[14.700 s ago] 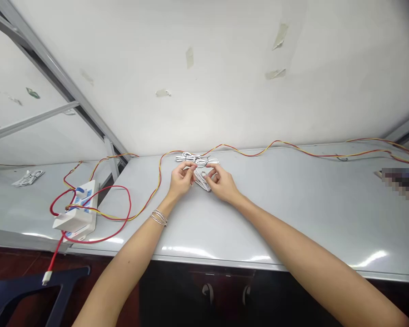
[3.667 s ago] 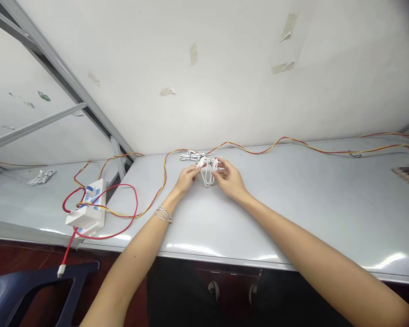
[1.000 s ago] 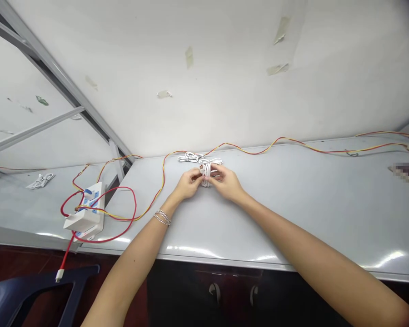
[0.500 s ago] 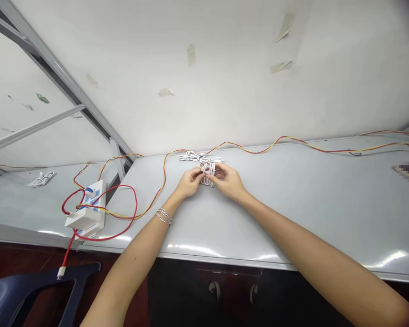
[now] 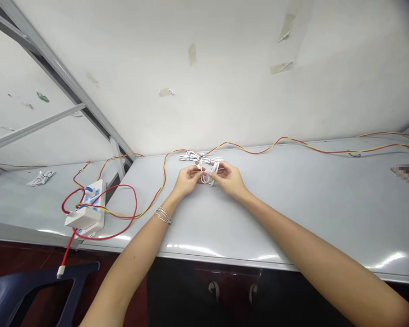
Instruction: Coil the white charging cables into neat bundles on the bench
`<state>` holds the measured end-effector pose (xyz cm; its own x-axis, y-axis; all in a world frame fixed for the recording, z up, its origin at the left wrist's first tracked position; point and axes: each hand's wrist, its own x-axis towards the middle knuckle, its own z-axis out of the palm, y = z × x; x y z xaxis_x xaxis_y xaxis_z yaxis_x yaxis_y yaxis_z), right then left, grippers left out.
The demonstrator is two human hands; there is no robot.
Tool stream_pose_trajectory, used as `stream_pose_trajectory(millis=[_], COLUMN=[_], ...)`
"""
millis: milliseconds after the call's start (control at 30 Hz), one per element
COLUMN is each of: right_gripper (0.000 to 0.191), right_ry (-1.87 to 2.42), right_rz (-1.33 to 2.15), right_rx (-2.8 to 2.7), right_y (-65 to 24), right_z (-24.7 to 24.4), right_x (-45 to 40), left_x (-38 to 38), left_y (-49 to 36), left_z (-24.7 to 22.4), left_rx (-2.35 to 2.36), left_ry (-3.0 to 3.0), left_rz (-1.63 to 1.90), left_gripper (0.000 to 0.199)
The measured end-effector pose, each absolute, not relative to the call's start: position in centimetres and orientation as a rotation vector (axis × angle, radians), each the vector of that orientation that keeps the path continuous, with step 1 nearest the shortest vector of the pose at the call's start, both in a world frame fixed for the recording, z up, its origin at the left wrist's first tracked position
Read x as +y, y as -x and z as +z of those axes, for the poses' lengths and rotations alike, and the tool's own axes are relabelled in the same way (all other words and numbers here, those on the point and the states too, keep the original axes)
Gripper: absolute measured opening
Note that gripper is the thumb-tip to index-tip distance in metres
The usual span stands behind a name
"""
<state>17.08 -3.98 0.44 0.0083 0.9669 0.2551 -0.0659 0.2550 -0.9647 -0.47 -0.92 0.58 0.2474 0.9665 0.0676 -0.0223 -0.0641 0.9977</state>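
while the l. hand (image 5: 188, 180) pinches one end of a thin, white, looped cable (image 5: 211, 176) btwn thumb & fingers, the r. hand (image 5: 231, 179) grips its loops, the cable strung btwn both over the glossy grey desk (image 5: 259, 218). silver stranded bracelet (image 5: 162, 215) on l. wrist. just behind: two coiled white cable bundles (image 5: 190, 156), nr a twisted red-&-yellow wire (image 5: 165, 170) along the wall (image 5: 231, 100). further left, white power strip w/ blue sockets (image 5: 94, 198); navy plastic chair (image 5: 75, 290) bottom l. corner.
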Motion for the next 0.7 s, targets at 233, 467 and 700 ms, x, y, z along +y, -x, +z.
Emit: stream_pose_trajectory(millis=[233, 467, 700], right_gripper=[0.043, 0.040, 0.033], right_ry=[0.926, 0.929, 1.005], right_rz=[1.113, 1.082, 0.986], right_rx=[-1.330, -1.374, -1.357], right_y=[-17.0, -17.0, -17.1], right_z=[0.1, 0.2, 0.1], right_x=[-3.9, -4.1, -4.1], left_x=[-1.1, -1.2, -1.9], left_y=[0.3, 0.2, 0.3], left_z=[0.4, 0.2, 1.1], left_rx=[0.928, 0.886, 0.944], left_ry=[-1.346, -1.615, -2.010], left_rz=[1.040, 0.996, 0.965], left_gripper=[0.055, 0.038, 0.032])
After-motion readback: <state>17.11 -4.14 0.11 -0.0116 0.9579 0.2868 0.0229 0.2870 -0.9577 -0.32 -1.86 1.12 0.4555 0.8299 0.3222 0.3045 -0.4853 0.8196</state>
